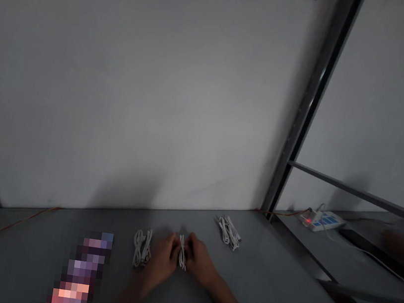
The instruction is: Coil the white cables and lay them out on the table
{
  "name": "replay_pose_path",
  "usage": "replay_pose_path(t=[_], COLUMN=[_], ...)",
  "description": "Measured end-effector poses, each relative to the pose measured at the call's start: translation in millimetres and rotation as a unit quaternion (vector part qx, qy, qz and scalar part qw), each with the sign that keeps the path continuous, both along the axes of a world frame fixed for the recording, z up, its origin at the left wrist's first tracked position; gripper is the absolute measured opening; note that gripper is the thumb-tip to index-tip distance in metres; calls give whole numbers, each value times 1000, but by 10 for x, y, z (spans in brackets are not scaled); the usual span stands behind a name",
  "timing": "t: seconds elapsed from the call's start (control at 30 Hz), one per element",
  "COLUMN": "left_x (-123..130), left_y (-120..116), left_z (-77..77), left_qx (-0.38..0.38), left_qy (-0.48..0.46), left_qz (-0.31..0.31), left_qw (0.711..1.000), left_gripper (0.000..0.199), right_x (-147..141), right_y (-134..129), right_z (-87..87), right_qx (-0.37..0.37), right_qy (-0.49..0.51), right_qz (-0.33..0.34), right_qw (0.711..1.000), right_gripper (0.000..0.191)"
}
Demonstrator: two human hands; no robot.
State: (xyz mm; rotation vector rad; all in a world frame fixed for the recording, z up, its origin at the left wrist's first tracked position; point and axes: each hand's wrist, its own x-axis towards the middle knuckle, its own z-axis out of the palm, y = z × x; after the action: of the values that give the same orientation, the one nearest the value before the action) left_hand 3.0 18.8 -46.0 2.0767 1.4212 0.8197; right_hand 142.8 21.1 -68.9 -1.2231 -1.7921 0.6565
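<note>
My left hand [161,260] and my right hand [199,260] meet at the middle of the grey table [265,261], with a small bundle of looped white cable [182,252] pinched upright between their fingers. Another coiled white cable bundle [142,248] lies just left of my left hand. A third white bundle [228,232] lies farther off, up and to the right of my right hand. The lower part of the held bundle is visible, though my fingers hide its sides.
A pixelated, obscured patch [80,272] covers the table's near left. A white wall [128,86] rises behind the far edge. Beyond a metal post [312,102], a white power strip [322,221] with a red light sits on a lower surface. A dim, blurred hand [401,245] shows at the right.
</note>
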Motion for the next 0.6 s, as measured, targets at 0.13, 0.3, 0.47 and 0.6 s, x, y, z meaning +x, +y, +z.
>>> replay_pose_path(t=[0.13,0.3,0.47,0.6], left_x=[3,-2,20,32], left_y=[11,25,20,16], left_z=[-5,-28,-6,16], left_qx=[-11,-18,-13,-24], left_qy=[-16,-55,-40,-38], left_qz=[9,6,18,46], left_qw=[1000,998,999,998], left_gripper=[13,22,15,9], right_x=[-14,-15,-1,-2], right_y=[19,0,-27,-45], right_z=[-23,-17,11,55], right_qx=[-3,3,26,38], right_qy=[13,38,-5,-31], right_qz=[-7,5,4,-16], right_qw=[1000,999,1000,999], right_gripper=[12,8,26,30])
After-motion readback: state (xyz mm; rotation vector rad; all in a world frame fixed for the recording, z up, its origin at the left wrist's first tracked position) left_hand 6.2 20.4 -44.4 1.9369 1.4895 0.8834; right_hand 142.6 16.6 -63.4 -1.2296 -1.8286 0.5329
